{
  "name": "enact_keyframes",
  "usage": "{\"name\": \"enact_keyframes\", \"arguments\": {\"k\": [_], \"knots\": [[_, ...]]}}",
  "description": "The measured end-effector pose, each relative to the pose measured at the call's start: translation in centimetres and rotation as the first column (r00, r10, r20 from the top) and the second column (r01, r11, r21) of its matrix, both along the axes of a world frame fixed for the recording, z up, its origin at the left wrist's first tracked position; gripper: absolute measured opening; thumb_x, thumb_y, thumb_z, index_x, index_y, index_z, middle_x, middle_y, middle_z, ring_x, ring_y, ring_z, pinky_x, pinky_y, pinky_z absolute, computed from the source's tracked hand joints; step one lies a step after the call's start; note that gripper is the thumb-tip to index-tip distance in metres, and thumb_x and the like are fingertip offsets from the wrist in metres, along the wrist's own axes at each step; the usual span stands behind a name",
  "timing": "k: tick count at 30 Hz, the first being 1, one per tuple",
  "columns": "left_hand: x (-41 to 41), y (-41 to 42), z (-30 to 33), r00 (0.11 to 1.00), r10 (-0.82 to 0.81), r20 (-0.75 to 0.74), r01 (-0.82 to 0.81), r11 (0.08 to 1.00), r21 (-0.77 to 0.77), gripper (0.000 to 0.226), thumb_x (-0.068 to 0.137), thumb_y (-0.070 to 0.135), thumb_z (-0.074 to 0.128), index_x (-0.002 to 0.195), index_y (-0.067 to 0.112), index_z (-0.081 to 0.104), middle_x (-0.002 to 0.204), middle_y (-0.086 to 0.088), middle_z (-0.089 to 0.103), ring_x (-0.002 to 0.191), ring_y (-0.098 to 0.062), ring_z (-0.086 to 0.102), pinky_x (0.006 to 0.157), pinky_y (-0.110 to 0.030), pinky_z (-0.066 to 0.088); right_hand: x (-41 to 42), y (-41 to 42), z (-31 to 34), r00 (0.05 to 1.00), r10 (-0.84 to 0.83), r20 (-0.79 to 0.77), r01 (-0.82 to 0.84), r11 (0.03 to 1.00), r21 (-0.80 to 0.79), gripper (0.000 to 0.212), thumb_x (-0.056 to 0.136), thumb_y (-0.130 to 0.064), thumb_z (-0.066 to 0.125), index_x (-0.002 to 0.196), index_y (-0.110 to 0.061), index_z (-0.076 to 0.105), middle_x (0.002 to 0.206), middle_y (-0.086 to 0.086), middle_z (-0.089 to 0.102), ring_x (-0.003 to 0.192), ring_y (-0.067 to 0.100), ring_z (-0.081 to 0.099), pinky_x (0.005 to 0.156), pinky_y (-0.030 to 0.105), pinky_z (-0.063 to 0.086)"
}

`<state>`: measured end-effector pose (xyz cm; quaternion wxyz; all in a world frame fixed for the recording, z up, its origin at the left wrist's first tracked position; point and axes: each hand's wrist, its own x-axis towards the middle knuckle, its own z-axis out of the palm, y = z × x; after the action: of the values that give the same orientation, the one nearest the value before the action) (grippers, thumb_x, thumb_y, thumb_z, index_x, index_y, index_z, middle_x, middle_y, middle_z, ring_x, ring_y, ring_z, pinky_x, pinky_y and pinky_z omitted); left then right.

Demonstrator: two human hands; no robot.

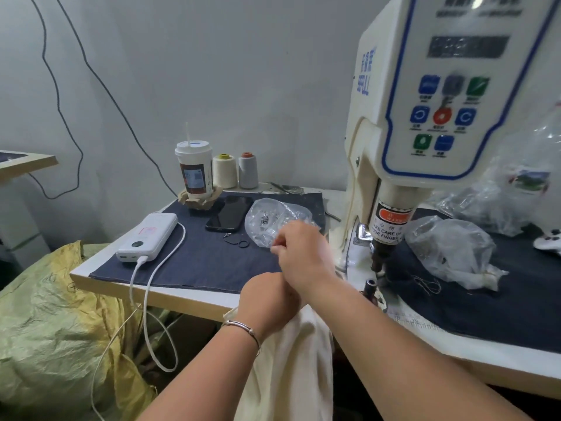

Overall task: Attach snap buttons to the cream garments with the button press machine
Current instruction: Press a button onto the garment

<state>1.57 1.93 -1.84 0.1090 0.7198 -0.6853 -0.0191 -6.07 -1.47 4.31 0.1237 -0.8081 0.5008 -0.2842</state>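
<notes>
Cream cloth, soft and limp: that's the garment (291,369), hanging off the table's front edge, bunched up in my left hand (267,302), fingers curled round its top. It weighs little and will fold wherever I let go, so my guess is it wants holding close to the spot that goes under the press (391,232), pulled flat there. My right hand (299,249) crosses over the left, fingertips pinched together at the lip of the snap bag (273,221) on the denim mat (197,253). Something tiny may be in that pinch, but I can't tell. Snaps will be small, hard and slippery, easy to drop. The lower die (371,284) sits bare near the front edge, just right of my wrists. Phone (229,213) and power bank (148,235) lie left of the bag, cup (194,171) and two spools (235,171) at the back edge.
</notes>
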Motion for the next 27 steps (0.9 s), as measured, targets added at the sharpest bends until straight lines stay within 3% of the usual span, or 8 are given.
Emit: {"name": "enact_keyframes", "arguments": {"k": [3,6,9,14,17,20,23,27], "knots": [[-0.1,0.3,0.1,0.998,0.009,0.062,-0.009,1.000,0.001,0.022,0.095,0.017,0.042,0.073,0.020,0.042,0.097,-0.005,0.069,0.089,-0.028,0.063,0.058,-0.030,0.030,-3.0,6.3,-0.5,0.945,0.283,0.164,-0.230,0.932,-0.282,0.008,0.082,-0.002,0.063,0.076,-0.006,0.065,0.083,0.004,0.061,0.077,0.023,0.058,0.066,0.037,0.046],[-0.2,0.1,0.0,0.998,-0.055,-0.010,0.055,0.998,-0.014,0.029,0.089,0.035,0.038,0.063,0.022,0.036,0.069,0.004,0.058,0.063,-0.017,0.050,0.053,-0.031,0.028,-7.6,10.0,-2.6,0.908,0.356,0.220,-0.263,0.894,-0.362,0.007,0.080,-0.002,0.066,0.075,-0.006,0.065,0.082,0.001,0.061,0.075,0.017,0.059,0.064,0.033,0.050],[0.1,-0.4,-0.4,0.987,-0.037,-0.156,0.033,0.999,-0.033,0.038,0.094,0.042,0.046,0.062,0.023,0.038,0.061,0.003,0.050,0.060,-0.014,0.044,0.052,-0.032,0.027,-12.5,9.9,-3.8,0.914,0.200,0.352,-0.105,0.957,-0.271,0.009,0.081,-0.005,0.071,0.075,-0.010,0.067,0.081,-0.009,0.060,0.076,0.000,0.055,0.068,0.015,0.045],[0.1,-0.3,-0.4,0.986,-0.036,-0.163,0.027,0.998,-0.056,0.039,0.090,0.049,0.042,0.060,0.025,0.039,0.059,0.004,0.050,0.059,-0.011,0.045,0.052,-0.030,0.028,-16.3,5.6,-2.9,0.845,-0.048,0.533,0.095,0.994,-0.060,0.017,0.083,-0.002,0.072,0.073,-0.014,0.064,0.080,-0.004,0.061,0.075,0.007,0.058,0.069,0.010,0.043],[0.0,-0.4,-0.6,0.987,-0.004,-0.162,-0.006,0.998,-0.056,0.038,0.094,0.040,0.048,0.062,0.023,0.039,0.060,0.004,0.050,0.058,-0.011,0.043,0.053,-0.031,0.027,-15.7,3.7,-2.5,0.821,-0.062,0.568,0.087,0.996,-0.017,0.023,0.082,-0.002,0.074,0.071,-0.019,0.061,0.084,0.002,0.061,0.078,0.011,0.058,0.070,0.008,0.039],[0.1,-0.5,-0.7,0.986,0.020,-0.167,-0.032,0.997,-0.069,0.035,0.095,0.034,0.050,0.065,0.019,0.038,0.060,0.003,0.047,0.058,-0.012,0.039,0.054,-0.033,0.026,-14.9,2.8,-2.7,0.831,-0.032,0.556,0.036,0.999,0.003,0.014,0.082,-0.006,0.075,0.075,-0.013,0.065,0.091,0.001,0.062,0.080,0.004,0.057,0.067,0.006,0.039],[0.0,-0.5,-0.7,0.985,0.016,-0.169,-0.025,0.998,-0.054,0.035,0.093,0.039,0.047,0.066,0.019,0.038,0.061,0.002,0.046,0.058,-0.014,0.038,0.054,-0.033,0.026,-14.7,2.4,-3.1,0.853,-0.013,0.522,0.010,1.000,0.009,0.008,0.082,-0.009,0.075,0.080,-0.007,0.068,0.094,-0.003,0.060,0.085,0.011,0.055,0.067,0.009,0.039],[0.0,-0.6,-0.6,0.985,0.013,-0.174,-0.020,0.999,-0.042,0.032,0.076,0.048,0.033,0.064,0.019,0.037,0.058,0.002,0.044,0.057,-0.014,0.037,0.053,-0.034,0.025,-14.8,2.3,-3.3,0.871,-0.014,0.492,0.014,1.000,0.003,0.007,0.081,-0.010,0.076,0.078,-0.011,0.070,0.092,-0.006,0.058,0.086,0.012,0.054,0.066,0.009,0.039]]}}
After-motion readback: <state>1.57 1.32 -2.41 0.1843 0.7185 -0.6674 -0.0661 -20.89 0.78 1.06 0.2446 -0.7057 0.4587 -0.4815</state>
